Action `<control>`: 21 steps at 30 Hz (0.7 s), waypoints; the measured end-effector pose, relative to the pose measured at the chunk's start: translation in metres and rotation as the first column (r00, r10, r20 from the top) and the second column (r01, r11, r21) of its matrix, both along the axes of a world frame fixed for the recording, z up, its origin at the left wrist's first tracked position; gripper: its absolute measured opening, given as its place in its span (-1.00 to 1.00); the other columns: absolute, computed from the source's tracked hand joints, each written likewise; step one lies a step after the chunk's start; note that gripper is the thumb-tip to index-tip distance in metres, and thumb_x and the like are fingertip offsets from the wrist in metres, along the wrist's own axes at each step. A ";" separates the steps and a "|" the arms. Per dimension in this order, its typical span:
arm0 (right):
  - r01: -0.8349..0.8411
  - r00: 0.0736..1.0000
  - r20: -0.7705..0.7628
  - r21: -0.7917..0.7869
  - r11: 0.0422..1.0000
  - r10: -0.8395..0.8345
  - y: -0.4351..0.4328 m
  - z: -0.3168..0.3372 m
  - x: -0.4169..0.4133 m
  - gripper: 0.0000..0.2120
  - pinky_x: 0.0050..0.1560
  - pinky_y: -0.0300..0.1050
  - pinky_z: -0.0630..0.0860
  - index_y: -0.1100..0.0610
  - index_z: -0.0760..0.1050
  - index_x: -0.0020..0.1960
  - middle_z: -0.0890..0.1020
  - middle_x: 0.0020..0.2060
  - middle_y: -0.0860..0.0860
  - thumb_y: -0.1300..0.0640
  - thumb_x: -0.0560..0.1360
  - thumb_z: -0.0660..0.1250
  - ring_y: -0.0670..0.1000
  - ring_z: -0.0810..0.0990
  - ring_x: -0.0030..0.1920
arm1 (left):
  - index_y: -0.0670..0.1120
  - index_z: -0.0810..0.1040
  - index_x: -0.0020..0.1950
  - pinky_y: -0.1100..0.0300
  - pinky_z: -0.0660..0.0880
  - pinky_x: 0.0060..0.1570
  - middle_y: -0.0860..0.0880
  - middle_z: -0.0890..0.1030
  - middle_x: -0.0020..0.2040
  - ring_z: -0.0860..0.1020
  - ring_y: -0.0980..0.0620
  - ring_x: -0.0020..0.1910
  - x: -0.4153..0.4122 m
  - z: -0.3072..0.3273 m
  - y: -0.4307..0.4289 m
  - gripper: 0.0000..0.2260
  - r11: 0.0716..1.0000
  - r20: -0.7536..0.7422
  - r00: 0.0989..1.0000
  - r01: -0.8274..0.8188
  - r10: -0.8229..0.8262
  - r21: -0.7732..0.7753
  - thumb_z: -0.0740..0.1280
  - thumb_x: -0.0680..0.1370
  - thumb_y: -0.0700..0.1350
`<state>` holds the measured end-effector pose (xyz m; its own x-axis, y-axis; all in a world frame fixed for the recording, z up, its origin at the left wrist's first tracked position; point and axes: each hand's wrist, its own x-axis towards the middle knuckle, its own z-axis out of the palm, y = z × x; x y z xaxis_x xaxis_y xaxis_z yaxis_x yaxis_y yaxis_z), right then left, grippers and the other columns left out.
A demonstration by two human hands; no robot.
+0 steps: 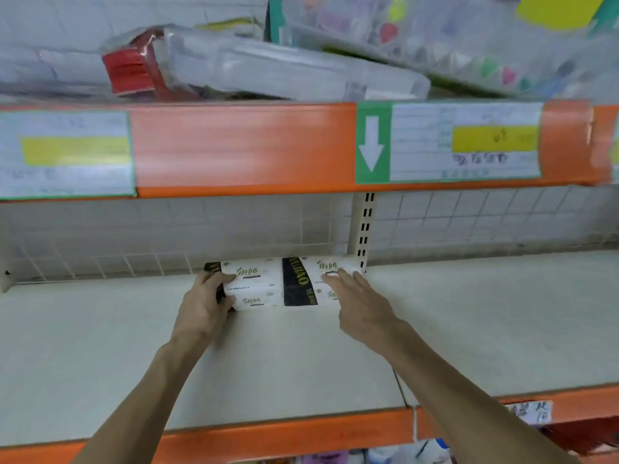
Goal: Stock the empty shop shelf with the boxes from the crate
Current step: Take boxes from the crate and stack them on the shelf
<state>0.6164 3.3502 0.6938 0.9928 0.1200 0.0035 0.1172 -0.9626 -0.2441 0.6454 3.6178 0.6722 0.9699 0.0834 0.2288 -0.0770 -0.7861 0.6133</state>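
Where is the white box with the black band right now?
Head view, centre: the white box sits at the back of the shelf, just left of the slotted post, left hand gripping its left end, right hand flat on its right.

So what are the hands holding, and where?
A white tissue pack on the shelf: the left hand grips its left end, the right hand lies flat on its right end.

Bare left grip (204, 309), bare right grip (361, 303), bare forearms (157, 380).
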 end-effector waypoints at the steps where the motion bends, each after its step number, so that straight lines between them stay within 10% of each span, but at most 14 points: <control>1: 0.011 1.000 -0.001 0.011 1.000 -0.011 0.002 0.003 0.000 -0.24 0.06 0.06 0.55 -0.08 0.14 0.46 0.18 0.46 -0.06 0.46 0.39 0.20 0.05 0.13 0.44 | -0.06 0.52 0.29 0.14 0.41 0.08 -0.01 0.44 0.31 0.51 -0.09 0.17 0.000 0.001 0.000 -0.66 1.000 0.002 1.000 -0.004 0.004 0.011 0.35 0.52 -0.23; 21: 0.002 0.997 -0.074 0.080 0.997 0.003 0.002 0.013 0.024 -0.15 0.31 0.07 0.41 -0.04 0.07 0.52 -0.04 0.56 -0.02 0.51 0.38 0.21 0.12 -0.13 0.54 | 0.00 0.53 0.28 0.03 0.46 0.09 -0.05 0.52 0.28 0.53 -0.16 0.17 0.028 0.019 -0.012 -0.68 0.978 -0.073 0.992 -0.084 0.099 0.193 0.33 0.53 -0.14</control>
<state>0.6402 3.3525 0.7067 0.9906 0.1227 -0.0604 0.0964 -0.9397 -0.3282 0.6729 3.6057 0.6912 0.9762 0.1354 0.1694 0.0447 -0.8900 0.4538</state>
